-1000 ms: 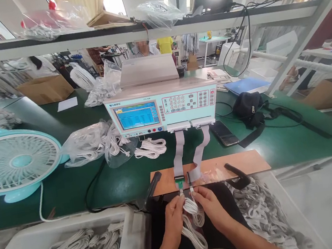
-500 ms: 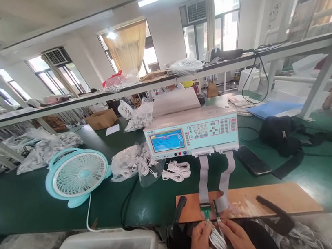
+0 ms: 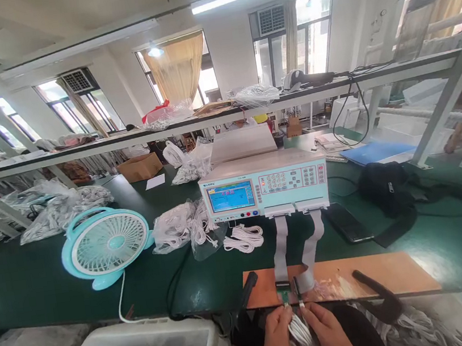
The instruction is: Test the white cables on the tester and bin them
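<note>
A coiled white cable [image 3: 299, 330] hangs between my hands at the bottom of the view. My left hand [image 3: 278, 332] pinches one of its ends at a small green circuit board [image 3: 285, 296]. My right hand [image 3: 321, 323] pinches the other end at a dark connector [image 3: 297, 285]. Two grey ribbon cables [image 3: 281, 246] run from these up to the front of a test instrument [image 3: 267, 182] with a lit blue screen. Beneath the connectors lies an orange-brown board [image 3: 383, 276]. My fingertips hide the plug ends.
A light-blue fan [image 3: 110, 244] stands left, near bagged white cables [image 3: 174, 227]. A white bin [image 3: 150, 333] of coiled cables is at lower left. Right of the instrument lie a phone [image 3: 347, 222] and black bag [image 3: 385, 185]. A shelf [image 3: 206, 118] spans the back.
Both hands keep their pinch on the cable ends, almost unmoved. A reddish light now shows on the instrument's panel, and its screen text looks different. The view has shifted slightly.
</note>
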A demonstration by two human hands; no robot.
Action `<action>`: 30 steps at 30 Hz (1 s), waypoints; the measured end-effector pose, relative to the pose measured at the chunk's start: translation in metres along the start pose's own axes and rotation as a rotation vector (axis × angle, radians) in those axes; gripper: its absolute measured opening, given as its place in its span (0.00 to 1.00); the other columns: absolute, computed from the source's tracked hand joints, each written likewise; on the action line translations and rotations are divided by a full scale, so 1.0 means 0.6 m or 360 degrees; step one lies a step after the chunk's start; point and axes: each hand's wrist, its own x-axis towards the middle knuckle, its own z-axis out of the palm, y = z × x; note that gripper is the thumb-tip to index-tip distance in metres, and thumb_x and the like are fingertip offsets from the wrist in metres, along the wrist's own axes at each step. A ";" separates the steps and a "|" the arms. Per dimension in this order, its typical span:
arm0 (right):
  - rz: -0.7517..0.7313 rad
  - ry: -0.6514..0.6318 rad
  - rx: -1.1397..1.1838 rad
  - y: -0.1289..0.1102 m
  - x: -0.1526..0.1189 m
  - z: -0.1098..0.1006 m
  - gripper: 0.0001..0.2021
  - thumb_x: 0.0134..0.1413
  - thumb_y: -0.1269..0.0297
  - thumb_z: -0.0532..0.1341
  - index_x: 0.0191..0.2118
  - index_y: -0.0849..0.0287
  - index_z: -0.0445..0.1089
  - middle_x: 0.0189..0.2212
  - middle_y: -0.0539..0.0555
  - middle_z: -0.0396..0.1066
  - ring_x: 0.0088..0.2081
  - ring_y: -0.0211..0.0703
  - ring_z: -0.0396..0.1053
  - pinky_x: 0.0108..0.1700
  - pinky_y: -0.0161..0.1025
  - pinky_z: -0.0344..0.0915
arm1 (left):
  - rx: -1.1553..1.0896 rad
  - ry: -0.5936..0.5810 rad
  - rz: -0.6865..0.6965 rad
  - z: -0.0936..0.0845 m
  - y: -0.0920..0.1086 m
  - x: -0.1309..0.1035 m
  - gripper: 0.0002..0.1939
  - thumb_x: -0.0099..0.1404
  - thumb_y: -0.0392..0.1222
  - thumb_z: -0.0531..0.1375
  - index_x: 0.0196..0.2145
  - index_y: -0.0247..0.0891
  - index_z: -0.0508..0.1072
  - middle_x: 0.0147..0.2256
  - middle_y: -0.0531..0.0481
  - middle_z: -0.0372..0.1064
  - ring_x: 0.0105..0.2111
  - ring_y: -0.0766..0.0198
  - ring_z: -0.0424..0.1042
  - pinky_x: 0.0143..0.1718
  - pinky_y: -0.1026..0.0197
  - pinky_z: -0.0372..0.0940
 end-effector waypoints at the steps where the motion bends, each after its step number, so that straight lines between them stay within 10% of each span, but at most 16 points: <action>1: -0.0045 0.0048 -0.0065 0.003 0.000 0.001 0.22 0.42 0.42 0.62 0.23 0.60 0.68 0.20 0.51 0.64 0.25 0.43 0.60 0.30 0.38 0.58 | -0.0019 -0.0017 -0.0007 0.002 0.002 -0.001 0.24 0.49 0.61 0.61 0.18 0.35 0.67 0.18 0.55 0.58 0.21 0.67 0.56 0.25 0.65 0.53; 30: -0.0067 0.0037 -0.0083 -0.002 -0.023 0.010 0.18 0.54 0.47 0.56 0.27 0.59 0.62 0.23 0.48 0.59 0.27 0.39 0.56 0.31 0.35 0.56 | 0.0184 -0.0189 -0.0008 -0.007 0.014 -0.010 0.21 0.59 0.56 0.54 0.20 0.36 0.64 0.19 0.55 0.58 0.21 0.68 0.56 0.24 0.66 0.53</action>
